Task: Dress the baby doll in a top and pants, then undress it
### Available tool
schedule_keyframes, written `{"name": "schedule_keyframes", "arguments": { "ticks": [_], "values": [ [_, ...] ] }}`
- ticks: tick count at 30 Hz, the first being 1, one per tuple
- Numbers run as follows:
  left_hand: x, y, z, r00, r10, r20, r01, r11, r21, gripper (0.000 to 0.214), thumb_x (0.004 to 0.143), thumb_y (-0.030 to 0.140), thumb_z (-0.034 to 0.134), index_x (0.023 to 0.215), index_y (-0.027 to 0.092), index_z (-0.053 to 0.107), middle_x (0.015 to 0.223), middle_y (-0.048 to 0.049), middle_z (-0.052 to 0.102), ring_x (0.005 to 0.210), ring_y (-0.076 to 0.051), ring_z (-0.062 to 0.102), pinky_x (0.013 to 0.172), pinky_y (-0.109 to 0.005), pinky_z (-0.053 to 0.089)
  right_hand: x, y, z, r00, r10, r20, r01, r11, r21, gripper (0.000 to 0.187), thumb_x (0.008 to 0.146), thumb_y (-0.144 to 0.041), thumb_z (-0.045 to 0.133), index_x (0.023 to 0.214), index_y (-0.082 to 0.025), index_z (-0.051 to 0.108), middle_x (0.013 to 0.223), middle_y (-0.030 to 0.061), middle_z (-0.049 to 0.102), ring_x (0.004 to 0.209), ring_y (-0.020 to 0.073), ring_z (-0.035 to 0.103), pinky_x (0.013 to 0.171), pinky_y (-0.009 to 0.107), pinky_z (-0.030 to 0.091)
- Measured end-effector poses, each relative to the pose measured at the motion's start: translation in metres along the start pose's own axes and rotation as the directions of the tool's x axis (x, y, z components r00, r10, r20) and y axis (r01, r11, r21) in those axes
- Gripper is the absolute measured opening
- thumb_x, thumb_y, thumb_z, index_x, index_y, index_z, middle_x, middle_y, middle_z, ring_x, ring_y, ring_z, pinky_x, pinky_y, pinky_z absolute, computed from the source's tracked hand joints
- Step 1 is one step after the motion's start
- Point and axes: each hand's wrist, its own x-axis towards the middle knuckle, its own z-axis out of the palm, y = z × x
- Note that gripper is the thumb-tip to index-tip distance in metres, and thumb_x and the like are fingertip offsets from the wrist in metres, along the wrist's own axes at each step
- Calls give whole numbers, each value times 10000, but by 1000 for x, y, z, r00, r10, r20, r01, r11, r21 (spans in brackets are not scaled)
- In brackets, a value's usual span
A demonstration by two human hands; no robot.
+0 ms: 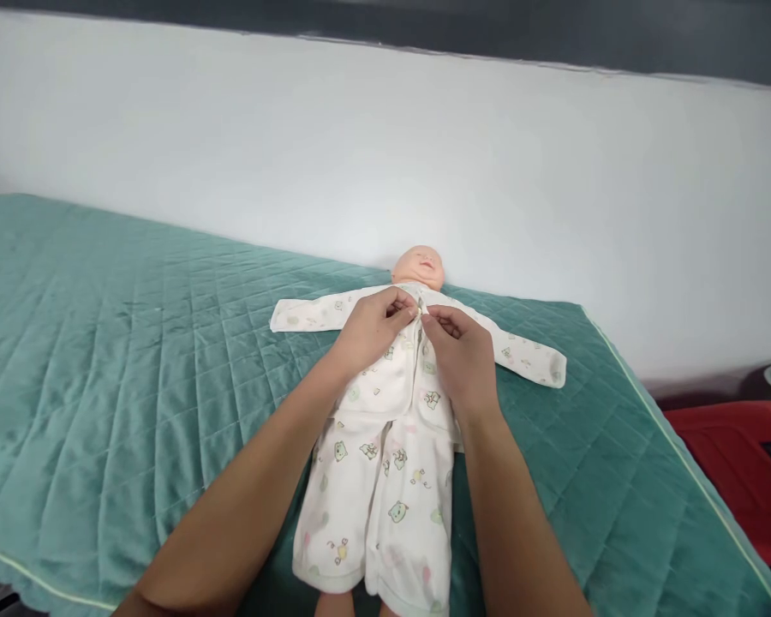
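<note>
A baby doll (419,266) lies on its back, head toward the wall, dressed in a white long-sleeved jacket (379,390) and white trousers (391,506) printed with small animals. Both sleeves stretch out to the sides. At the upper chest, my left hand (382,321) pinches one front edge of the jacket near the collar. Opposite it, my right hand (459,343) pinches the other front edge, the fingertips of both hands almost meeting. A small light fastening shows between them, too small to make out clearly. Below my hands the two front edges lie side by side.
A green quilted cover (134,386) spreads under the doll, its piped edge (674,437) running down at the right. Behind stands a white wall (360,146) with a dark band on top. A red object (732,463), perhaps a suitcase, sits beyond the right edge.
</note>
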Motion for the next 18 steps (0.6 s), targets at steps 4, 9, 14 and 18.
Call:
{"name": "schedule_keyframes", "arguments": {
  "ticks": [4, 9, 14, 18],
  "values": [
    [0, -2, 0, 1000, -2, -7, 2, 1000, -27, 70, 869, 241, 606, 831, 186, 627, 854, -5, 671, 798, -149, 595, 727, -267, 437, -2, -1, 2, 999, 31, 21, -30, 999, -27, 241, 803, -396, 699, 957, -217, 743, 854, 21, 719, 769, 175, 618, 737, 318, 479],
    [2, -5, -2, 1000, -8, 14, 8, 999, -41, 49, 838, 185, 605, 792, 177, 620, 844, -4, 679, 782, -142, 598, 720, -264, 433, 0, 0, 0, 996, 48, 71, -48, 999, -6, 277, 766, -357, 727, 998, -207, 706, 847, 13, 713, 744, 158, 609, 734, 309, 488],
    [2, -7, -7, 996, 28, 88, -26, 999, -26, 62, 854, 194, 587, 810, 174, 627, 832, 1, 675, 764, -133, 586, 717, -266, 424, 0, 0, 0, 995, 33, 94, -27, 997, -69, 273, 766, -345, 716, 1004, -217, 677, 817, 3, 714, 750, 164, 615, 756, 323, 482],
    [1, -7, -8, 993, 34, 111, -32, 999, -22, 152, 887, 310, 598, 826, 177, 635, 818, -5, 663, 742, -136, 571, 681, -266, 417, 0, -1, 1, 996, -11, 85, 23, 989, -146, 245, 773, -334, 708, 988, -227, 663, 805, -6, 710, 731, 161, 605, 740, 318, 474]
  ]
}}
